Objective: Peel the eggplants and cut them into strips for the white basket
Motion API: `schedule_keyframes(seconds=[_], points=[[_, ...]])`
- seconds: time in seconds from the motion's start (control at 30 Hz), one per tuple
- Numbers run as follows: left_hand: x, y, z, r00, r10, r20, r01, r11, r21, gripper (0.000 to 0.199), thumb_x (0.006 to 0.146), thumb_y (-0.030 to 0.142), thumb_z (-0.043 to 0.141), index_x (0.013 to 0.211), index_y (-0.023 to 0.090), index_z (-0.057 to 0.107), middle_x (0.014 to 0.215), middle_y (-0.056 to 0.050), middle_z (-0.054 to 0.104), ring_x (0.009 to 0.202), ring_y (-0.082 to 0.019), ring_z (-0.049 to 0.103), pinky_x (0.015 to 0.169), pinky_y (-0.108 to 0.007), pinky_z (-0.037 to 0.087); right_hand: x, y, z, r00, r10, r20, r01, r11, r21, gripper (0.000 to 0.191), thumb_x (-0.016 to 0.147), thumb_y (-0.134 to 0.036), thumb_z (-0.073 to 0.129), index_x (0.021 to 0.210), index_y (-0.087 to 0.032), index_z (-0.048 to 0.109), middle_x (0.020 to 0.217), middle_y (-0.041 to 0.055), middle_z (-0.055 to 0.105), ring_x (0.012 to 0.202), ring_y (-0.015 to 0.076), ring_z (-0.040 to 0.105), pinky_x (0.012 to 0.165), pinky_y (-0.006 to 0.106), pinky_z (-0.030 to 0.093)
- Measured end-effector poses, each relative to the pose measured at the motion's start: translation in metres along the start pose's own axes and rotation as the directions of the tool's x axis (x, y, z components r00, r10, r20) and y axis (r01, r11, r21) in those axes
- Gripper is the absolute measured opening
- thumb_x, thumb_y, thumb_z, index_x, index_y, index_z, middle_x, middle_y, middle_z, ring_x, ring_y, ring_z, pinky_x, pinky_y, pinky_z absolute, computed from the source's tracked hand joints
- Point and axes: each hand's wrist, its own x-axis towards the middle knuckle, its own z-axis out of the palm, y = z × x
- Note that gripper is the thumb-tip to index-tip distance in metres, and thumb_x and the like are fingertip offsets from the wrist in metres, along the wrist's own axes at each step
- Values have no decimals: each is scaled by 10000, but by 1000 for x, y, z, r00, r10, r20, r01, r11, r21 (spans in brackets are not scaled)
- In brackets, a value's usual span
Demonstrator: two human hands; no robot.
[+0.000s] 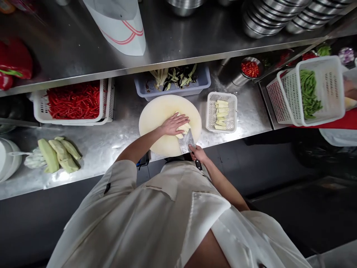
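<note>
And we look for lettering, folks, but no words, brands or numbers can be read anywhere! Up on the steel shelf (206, 41), the white container (118, 28) shows curved red lines (130, 37) (a marking, yes, but nothing legible).

Red chillies (74, 101) and stacked steel bowls (262, 18)

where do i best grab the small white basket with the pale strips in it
Probably the right rim of the small white basket, from above right: it stands upright, the pale strips lie off that wall, and the cutting board crowds the left.
</note>
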Motion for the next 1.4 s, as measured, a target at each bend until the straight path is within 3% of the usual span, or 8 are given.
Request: schedule_keyframes(seconds=[0.17,0.37,0.57,0.77,1.0,1.13,1.27,1.4], points=[[-15,29,-4,954,-213,-210,228,972,53,665,1073,497,530,1690,261,450,1736,-92,456,1669,-331,318,1401,-606,130,2,-32,10,988,-12,151,11,1000,11,543,875,-698,792,955,-279,457,525,-133,374,392,84,293,376,211,314],[-8,106,23,755,-505,-417,565,824,26,688,1079,489,521,1711,243,405,1735,-137,441,1676,-409,271,1355,-739,132,-8,-60,-69,931,72,358,-12,986,-168,541,837,-678,842,955,-241,545,505,-120,410,376,80,294,370,219,277],[32,119,83,539,-556,-633,670,738,-77,667,1059,484,568,1683,293,430,1572,-167,620,1586,-440,414,1288,-817,195,1,-42,-146,995,-58,78,70,985,-155,549,866,-688,795,878,-270,440,512,-107,418,393,103,352,388,245,347],[23,98,81,585,-597,-549,722,691,18,495,1092,451,516,1550,285,603,1545,-147,648,1488,-408,515,1276,-764,270,7,-26,-164,993,-120,-3,117,976,-185,499,879,-665,763,944,-262,477,601,-74,535,467,129,482,456,258,409],[37,41,37,807,-538,-242,547,837,-35,244,1057,303,612,1197,243,803,1205,-88,807,1141,-246,742,1063,-472,606,-8,-28,-175,972,-213,-97,142,866,-479,451,947,-684,656,885,-280,466,522,-70,549,474,179,558,554,287,457],[45,31,31,802,-561,-206,571,821,-13,237,1057,335,632,1170,243,819,1176,-86,807,1095,-235,741,1007,-434,626,-8,-33,-171,963,-235,-133,139,854,-502,443,962,-696,625,873,-276,516,501,-58,539,461,189,544,545,295,439],[46,47,37,773,-568,-283,603,796,53,286,1065,328,586,1202,211,809,1220,-118,787,1162,-267,711,1081,-479,588,-2,-40,-159,968,-215,-126,132,871,-474,423,950,-680,649,904,-268,563,511,-45,543,452,187,521,504,294,414],[47,84,56,740,-590,-321,655,742,145,504,1124,412,433,1545,206,619,1591,-115,620,1552,-292,490,1313,-542,391,3,-41,-148,970,-215,-112,145,886,-441,425,950,-673,667,904,-267,547,519,-59,537,437,170,509,497,285,416]])
